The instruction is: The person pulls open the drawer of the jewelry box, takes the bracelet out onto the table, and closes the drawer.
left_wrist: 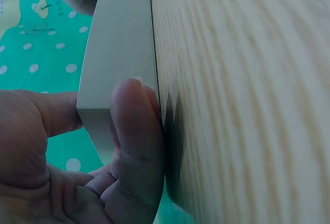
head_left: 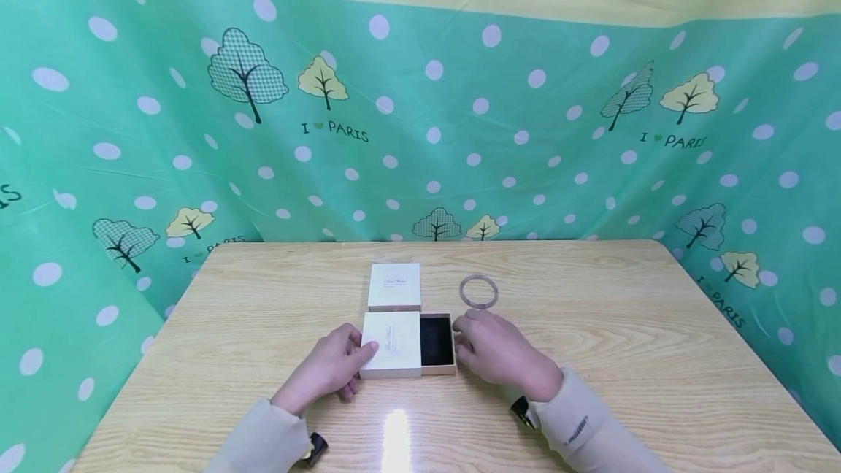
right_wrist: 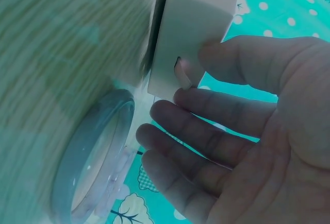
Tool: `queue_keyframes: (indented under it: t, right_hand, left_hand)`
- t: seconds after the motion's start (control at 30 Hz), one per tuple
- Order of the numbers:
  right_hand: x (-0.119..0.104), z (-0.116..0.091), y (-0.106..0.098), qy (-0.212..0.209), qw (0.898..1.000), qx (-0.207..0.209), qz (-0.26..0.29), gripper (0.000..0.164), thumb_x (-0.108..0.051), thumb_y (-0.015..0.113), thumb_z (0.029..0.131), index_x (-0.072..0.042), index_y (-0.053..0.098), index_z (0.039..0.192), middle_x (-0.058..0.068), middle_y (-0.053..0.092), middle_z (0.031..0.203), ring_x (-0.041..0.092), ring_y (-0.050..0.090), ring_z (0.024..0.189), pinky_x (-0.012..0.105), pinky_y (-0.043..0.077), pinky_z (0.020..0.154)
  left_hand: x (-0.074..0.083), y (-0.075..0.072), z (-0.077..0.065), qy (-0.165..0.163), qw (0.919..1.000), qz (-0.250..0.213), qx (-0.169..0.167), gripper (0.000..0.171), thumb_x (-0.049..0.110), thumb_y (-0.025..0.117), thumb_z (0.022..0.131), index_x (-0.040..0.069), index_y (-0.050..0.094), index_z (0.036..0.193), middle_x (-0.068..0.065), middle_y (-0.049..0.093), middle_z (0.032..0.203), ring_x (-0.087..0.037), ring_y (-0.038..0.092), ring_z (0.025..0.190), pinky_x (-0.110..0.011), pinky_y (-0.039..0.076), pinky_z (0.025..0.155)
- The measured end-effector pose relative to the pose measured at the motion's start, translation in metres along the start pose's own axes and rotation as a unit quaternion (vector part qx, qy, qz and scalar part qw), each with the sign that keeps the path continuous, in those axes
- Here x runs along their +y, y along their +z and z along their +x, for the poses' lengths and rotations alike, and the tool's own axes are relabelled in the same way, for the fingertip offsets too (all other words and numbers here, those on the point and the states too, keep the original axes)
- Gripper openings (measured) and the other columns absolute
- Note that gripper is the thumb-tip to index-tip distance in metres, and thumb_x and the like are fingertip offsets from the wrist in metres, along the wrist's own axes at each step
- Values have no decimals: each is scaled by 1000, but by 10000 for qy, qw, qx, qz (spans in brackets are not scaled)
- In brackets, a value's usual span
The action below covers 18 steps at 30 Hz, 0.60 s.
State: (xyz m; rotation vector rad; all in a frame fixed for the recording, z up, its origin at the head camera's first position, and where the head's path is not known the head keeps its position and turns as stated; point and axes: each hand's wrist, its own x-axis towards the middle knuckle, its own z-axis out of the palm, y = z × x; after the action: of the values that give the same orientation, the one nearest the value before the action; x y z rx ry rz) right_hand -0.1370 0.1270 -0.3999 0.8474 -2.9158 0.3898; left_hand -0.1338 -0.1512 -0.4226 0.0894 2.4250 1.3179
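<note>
A white slide-out gift box (head_left: 392, 345) lies on the table with its drawer (head_left: 449, 369) pulled partly out to the right, baring a black lining (head_left: 436, 341). My left hand (head_left: 331, 363) grips the box's left end, thumb on top and fingers at its sides. At the drawer's end is my right hand (head_left: 499, 349). In the right wrist view its thumb touches the end face, and its forefinger meets the tip of a small ribbon tab (right_wrist: 181, 73); the other fingers are extended and spread. A greyish, glossy bangle (right_wrist: 63, 175) lies on the table beside those fingers.
Directly behind the gift box stands a second white box (head_left: 395, 285), closed, with small printed lettering. The wooden table (head_left: 276, 283) ends at the back against a green dotted curtain (head_left: 453, 119).
</note>
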Motion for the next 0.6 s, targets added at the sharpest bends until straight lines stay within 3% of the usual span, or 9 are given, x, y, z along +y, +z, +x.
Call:
queue_keyframes:
  t: [0.6]
  right_hand:
    - [-2, 0, 3, -207, 9998, 25, -39, 6, -17, 66, 86, -12, 65, 88, -7, 54, 80, 9, 48, 71, 26, 47, 63]
  left_hand:
    - [-1, 0, 0, -28, 10000, 49, -23, 44, 37, 56, 97, -3, 48, 115, -11, 59, 66, -18, 58, 44, -32, 53, 42]
